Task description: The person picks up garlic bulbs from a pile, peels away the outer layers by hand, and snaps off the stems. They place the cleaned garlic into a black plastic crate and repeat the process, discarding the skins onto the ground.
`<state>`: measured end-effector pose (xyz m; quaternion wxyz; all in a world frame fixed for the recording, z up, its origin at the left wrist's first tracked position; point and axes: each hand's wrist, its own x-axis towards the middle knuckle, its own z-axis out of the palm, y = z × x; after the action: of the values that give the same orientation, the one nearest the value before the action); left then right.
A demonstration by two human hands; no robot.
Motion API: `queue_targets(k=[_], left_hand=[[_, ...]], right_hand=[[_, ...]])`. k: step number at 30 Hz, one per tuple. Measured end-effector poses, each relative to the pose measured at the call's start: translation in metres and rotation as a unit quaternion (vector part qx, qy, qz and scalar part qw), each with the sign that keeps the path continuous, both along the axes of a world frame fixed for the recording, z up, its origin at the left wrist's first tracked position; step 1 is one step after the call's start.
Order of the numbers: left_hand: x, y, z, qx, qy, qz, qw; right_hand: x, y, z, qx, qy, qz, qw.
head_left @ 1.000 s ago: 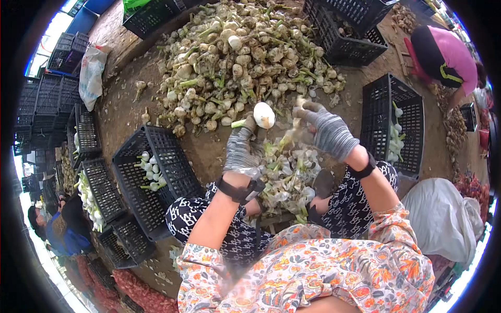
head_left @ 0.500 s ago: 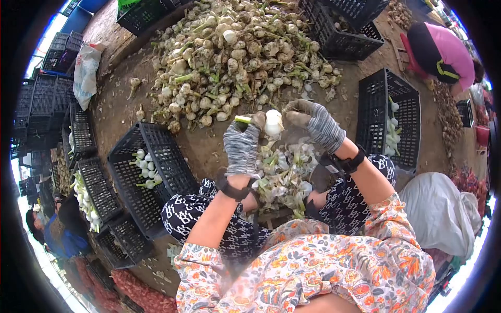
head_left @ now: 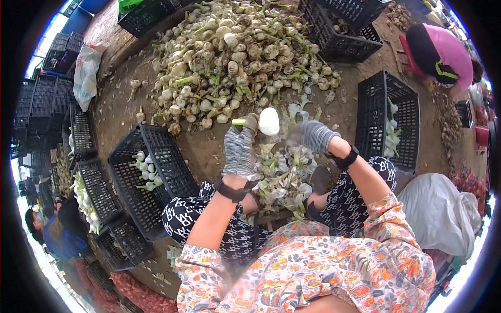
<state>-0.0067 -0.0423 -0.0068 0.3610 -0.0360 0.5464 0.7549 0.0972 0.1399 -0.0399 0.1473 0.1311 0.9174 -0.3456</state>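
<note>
A smooth white garlic bulb (head_left: 269, 121) with a short green stem is in my left hand (head_left: 241, 148), whose gloved fingers are closed around the stem. My right hand (head_left: 317, 136), in a grey glove too, is to the right of the bulb and apart from it. Its fingers are smeared by motion, so their grip cannot be made out. Pale loose skin (head_left: 295, 112) shows close to those fingers. Below both hands, between my feet, lies a heap of peeled garlic skins (head_left: 284, 180).
Ahead is a large pile of unpeeled garlic (head_left: 245, 57). A black crate (head_left: 175, 156) on the left and another black crate (head_left: 373, 112) on the right hold white bulbs. A person in pink (head_left: 453, 49) bends at upper right. A white sack (head_left: 438, 208) stands at right.
My right hand has moved away from the bulb, to the right and slightly down. Outer skin has come off the bulb, which looks whiter and smoother. My left hand still holds it.
</note>
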Motion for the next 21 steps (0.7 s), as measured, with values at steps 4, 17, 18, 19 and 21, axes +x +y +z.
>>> queue_targets(k=[4,17,18,19,21], left_hand=[[0.000,0.002,-0.007,-0.082,0.005,-0.018,0.996],[0.019,0.001,-0.008,-0.089,0.042,-0.233,0.968],[0.018,0.000,-0.009,-0.082,0.034,-0.229,0.969],[0.017,0.000,-0.008,-0.075,0.026,-0.224,0.971],[0.014,0.000,-0.008,-0.072,0.033,-0.213,0.974]], right_hand=[[0.007,-0.017,-0.014,-0.408,0.081,-0.120,0.901],[0.095,0.065,-0.023,-0.792,0.528,-0.219,0.214],[0.083,0.066,-0.036,-0.825,0.469,-0.218,0.227],[0.068,0.072,-0.059,-0.855,0.406,-0.216,0.239],[0.030,0.066,-0.076,-0.733,0.284,-0.345,0.513]])
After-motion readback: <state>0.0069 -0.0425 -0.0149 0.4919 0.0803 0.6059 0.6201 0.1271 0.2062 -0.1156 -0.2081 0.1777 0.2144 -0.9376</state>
